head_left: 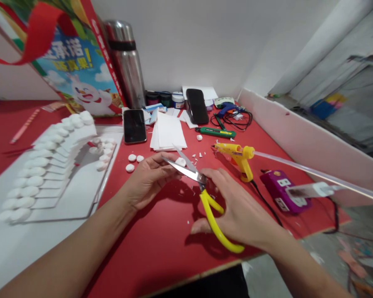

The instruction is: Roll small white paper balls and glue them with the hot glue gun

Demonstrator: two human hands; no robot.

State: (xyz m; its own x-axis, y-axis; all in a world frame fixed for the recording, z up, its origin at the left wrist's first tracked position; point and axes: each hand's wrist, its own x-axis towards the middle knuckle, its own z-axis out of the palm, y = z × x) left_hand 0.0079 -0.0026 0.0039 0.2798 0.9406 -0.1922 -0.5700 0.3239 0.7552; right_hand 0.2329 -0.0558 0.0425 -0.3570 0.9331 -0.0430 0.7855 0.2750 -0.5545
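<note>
A: what's on the red table (155, 256)?
B: white model (77, 203) on the left, lined with blobs (37, 171).
A: and the hands?
B: right hand (236, 203) is loosely curled round scissors (207, 203), blades (186, 171) spread. left hand (152, 178) is mostly closed, pinching a white pebble (180, 162).
A: where's the pebble tho?
B: between the blades, above the table. can't tell if they touch it.

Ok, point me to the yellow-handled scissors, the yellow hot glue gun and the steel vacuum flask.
Yellow-handled scissors (202, 179): head view, on the pivot between blades and handles.
Yellow hot glue gun (238, 152): head view, on the body above the grip.
Steel vacuum flask (129, 69): head view, on the metal side.
</note>
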